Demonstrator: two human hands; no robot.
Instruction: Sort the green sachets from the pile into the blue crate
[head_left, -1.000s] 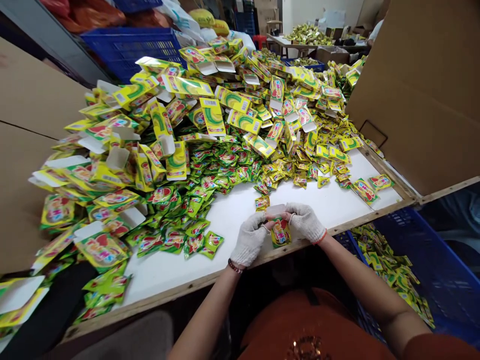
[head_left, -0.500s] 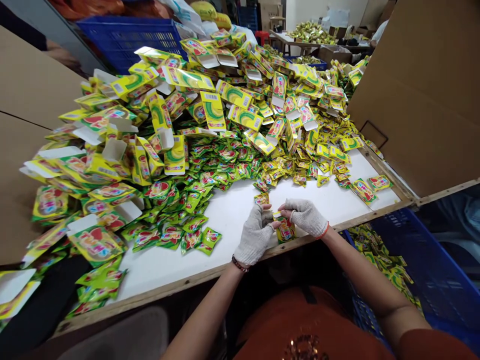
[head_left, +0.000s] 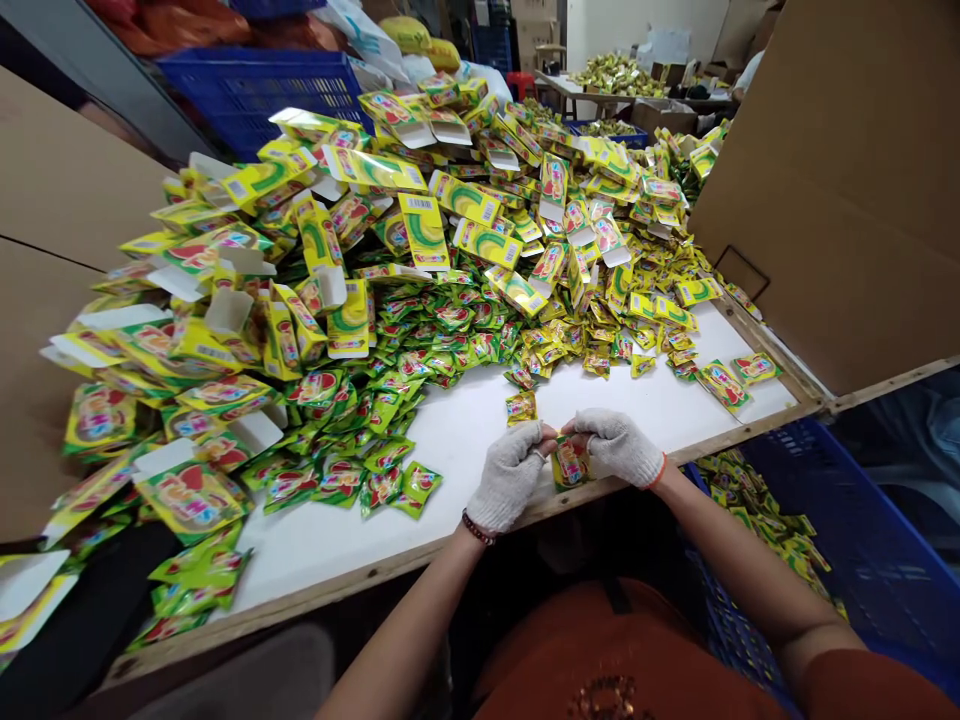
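At the table's front edge, a small printed candy box [head_left: 571, 464] is held between my two hands. My left hand [head_left: 513, 474], in a white knit glove with bare fingertips, pinches the box's upper left. On its upper right are the fingers of my right hand [head_left: 613, 446], gloved the same way. A single yellow sachet [head_left: 521, 407] lies on the white tabletop just beyond my left hand. Green sachets [head_left: 381, 487] are spread to the left, and a heap of yellow sachets [head_left: 555, 345] lies farther back. What the box contains is hidden.
A big pile of open-ended yellow boxes [head_left: 424, 232] covers the back and left. Two flat boxes [head_left: 723, 385] lie at right. A blue crate [head_left: 847, 520] with filled packs stands below the right edge. Cardboard walls [head_left: 825, 200] flank the table.
My fingers have drawn together along the top of the box, where a pale flap showed before. The left hand has shifted slightly, uncovering more of the yellow sachet.
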